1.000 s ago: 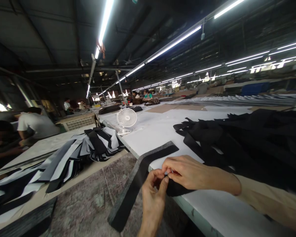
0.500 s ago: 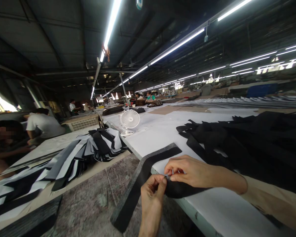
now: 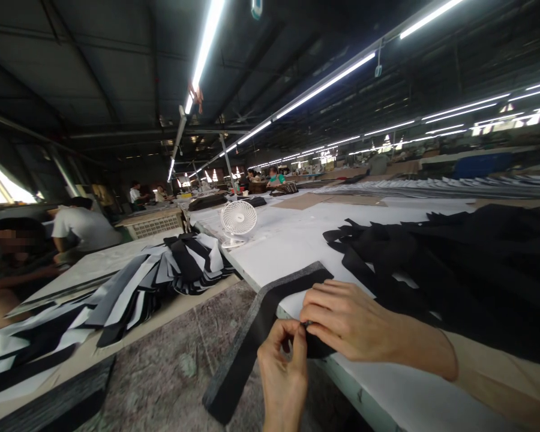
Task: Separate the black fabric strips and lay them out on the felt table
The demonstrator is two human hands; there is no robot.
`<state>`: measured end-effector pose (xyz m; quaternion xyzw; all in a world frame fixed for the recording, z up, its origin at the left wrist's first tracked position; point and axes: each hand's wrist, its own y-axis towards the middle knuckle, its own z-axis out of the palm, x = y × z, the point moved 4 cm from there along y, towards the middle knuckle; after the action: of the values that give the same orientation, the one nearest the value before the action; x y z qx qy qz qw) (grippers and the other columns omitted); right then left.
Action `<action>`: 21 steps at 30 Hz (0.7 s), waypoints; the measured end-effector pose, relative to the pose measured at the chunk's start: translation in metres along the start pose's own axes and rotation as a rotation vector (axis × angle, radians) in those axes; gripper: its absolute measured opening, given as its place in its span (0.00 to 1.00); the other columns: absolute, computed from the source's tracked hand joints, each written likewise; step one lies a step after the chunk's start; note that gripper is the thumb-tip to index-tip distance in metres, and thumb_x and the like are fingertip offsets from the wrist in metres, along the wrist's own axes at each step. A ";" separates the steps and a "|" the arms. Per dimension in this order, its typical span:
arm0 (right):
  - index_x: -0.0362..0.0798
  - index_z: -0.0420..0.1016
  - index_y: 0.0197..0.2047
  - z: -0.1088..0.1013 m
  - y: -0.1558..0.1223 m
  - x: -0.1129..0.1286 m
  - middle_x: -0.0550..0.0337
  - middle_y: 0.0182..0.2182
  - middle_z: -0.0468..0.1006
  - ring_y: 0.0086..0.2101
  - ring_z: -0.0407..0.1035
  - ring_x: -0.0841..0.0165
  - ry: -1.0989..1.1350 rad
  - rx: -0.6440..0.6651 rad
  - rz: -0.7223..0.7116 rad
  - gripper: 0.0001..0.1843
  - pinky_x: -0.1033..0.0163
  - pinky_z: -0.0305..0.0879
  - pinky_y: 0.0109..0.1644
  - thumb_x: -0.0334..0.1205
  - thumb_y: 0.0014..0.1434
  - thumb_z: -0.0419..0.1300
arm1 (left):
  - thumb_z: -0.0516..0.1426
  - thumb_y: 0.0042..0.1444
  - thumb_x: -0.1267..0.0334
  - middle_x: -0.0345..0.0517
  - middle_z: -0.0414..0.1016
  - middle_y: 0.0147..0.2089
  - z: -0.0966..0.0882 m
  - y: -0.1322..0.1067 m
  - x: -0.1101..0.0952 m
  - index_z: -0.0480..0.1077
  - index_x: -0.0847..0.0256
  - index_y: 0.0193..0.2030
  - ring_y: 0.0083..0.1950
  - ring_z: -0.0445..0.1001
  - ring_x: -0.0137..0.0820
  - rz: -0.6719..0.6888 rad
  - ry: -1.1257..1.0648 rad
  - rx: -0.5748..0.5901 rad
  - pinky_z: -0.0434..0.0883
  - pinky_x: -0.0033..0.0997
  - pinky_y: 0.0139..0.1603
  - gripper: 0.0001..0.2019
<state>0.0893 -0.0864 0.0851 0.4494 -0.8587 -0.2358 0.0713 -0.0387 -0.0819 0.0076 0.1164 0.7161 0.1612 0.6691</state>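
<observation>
My left hand (image 3: 284, 366) reaches up from below the edge of the white table (image 3: 297, 240), thumb and fingers pinched on the end of a small black fabric piece (image 3: 317, 348). My right hand (image 3: 346, 327) lies over the same piece at the table's edge, fingertips pressed together against the left hand's. Most of the piece is hidden beneath the two hands. A long dark grey felt strip (image 3: 256, 336) hangs over the table edge just left of my hands.
A big heap of black fabric pieces (image 3: 454, 264) covers the table to the right. A small white fan (image 3: 237, 221) stands farther back. Black and white cut pieces (image 3: 130, 288) lie fanned out on the left table. People sit at left (image 3: 83, 225) and work in the distance.
My right hand has slid forward over the black piece and covers more of it. My left hand has shifted slightly lower. The view has drifted a little right.
</observation>
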 end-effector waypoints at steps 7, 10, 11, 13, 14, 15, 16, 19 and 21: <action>0.45 0.67 0.29 0.006 0.000 0.007 0.57 0.27 0.70 0.29 0.61 0.68 -0.070 -0.051 0.061 0.08 0.61 0.55 0.34 0.31 0.58 0.50 | 0.53 0.58 0.59 0.39 0.68 0.26 0.000 -0.006 -0.011 0.69 0.60 0.27 0.30 0.64 0.28 0.184 0.206 -0.047 0.61 0.26 0.34 0.11; 0.45 0.66 0.26 0.013 0.000 -0.014 0.61 0.23 0.68 0.24 0.61 0.72 0.343 -0.039 0.402 0.07 0.65 0.55 0.29 0.32 0.55 0.51 | 0.54 0.57 0.58 0.39 0.67 0.26 0.001 -0.001 -0.009 0.68 0.61 0.27 0.30 0.64 0.28 0.148 0.146 -0.011 0.61 0.26 0.34 0.12; 0.45 0.67 0.27 0.017 -0.001 -0.022 0.62 0.22 0.68 0.23 0.61 0.73 0.514 -0.028 0.507 0.08 0.67 0.55 0.27 0.33 0.57 0.50 | 0.54 0.57 0.57 0.39 0.67 0.26 0.001 0.002 -0.006 0.68 0.61 0.27 0.30 0.64 0.28 0.098 0.086 0.001 0.61 0.25 0.33 0.12; 0.44 0.68 0.33 0.021 -0.003 -0.038 0.63 0.23 0.69 0.22 0.62 0.74 0.778 -0.036 0.617 0.11 0.68 0.57 0.25 0.39 0.61 0.48 | 0.55 0.57 0.54 0.38 0.65 0.26 0.000 0.007 0.004 0.67 0.62 0.28 0.29 0.62 0.27 -0.018 -0.054 -0.009 0.61 0.24 0.31 0.14; 0.44 0.68 0.36 0.022 -0.005 -0.045 0.63 0.23 0.69 0.22 0.62 0.73 0.844 -0.060 0.640 0.12 0.68 0.57 0.24 0.41 0.62 0.47 | 0.56 0.56 0.53 0.38 0.64 0.26 -0.001 0.010 0.010 0.67 0.62 0.28 0.29 0.62 0.26 -0.065 -0.121 -0.027 0.60 0.23 0.31 0.14; 0.44 0.67 0.38 0.022 -0.008 -0.051 0.63 0.23 0.68 0.21 0.62 0.73 0.860 -0.081 0.660 0.13 0.68 0.58 0.24 0.43 0.63 0.46 | 0.57 0.55 0.52 0.38 0.63 0.27 -0.002 0.011 0.017 0.67 0.63 0.28 0.30 0.62 0.26 -0.100 -0.179 -0.047 0.60 0.23 0.31 0.14; 0.44 0.67 0.39 0.022 -0.011 -0.056 0.63 0.22 0.68 0.21 0.62 0.73 0.831 -0.081 0.672 0.13 0.68 0.58 0.24 0.43 0.63 0.46 | 0.58 0.54 0.52 0.38 0.64 0.27 -0.002 0.013 0.023 0.67 0.63 0.29 0.30 0.62 0.25 -0.127 -0.230 -0.060 0.61 0.22 0.32 0.14; 0.46 0.69 0.35 0.028 -0.023 -0.052 0.61 0.25 0.70 0.25 0.66 0.71 0.601 0.042 0.571 0.09 0.66 0.62 0.29 0.39 0.62 0.49 | 0.60 0.52 0.53 0.39 0.68 0.31 0.002 0.014 0.045 0.68 0.62 0.35 0.33 0.65 0.26 -0.226 -0.377 -0.083 0.62 0.22 0.35 0.13; 0.48 0.71 0.35 0.033 -0.030 -0.040 0.59 0.31 0.73 0.31 0.68 0.69 0.447 0.112 0.453 0.09 0.63 0.65 0.36 0.36 0.61 0.50 | 0.62 0.49 0.55 0.39 0.69 0.31 0.005 0.013 0.058 0.68 0.60 0.38 0.33 0.67 0.27 -0.283 -0.474 -0.104 0.62 0.23 0.35 0.14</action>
<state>0.1240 -0.0571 0.0456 0.2906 -0.9116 -0.0617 0.2842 -0.0386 -0.0476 -0.0414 0.0151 0.5396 0.0708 0.8388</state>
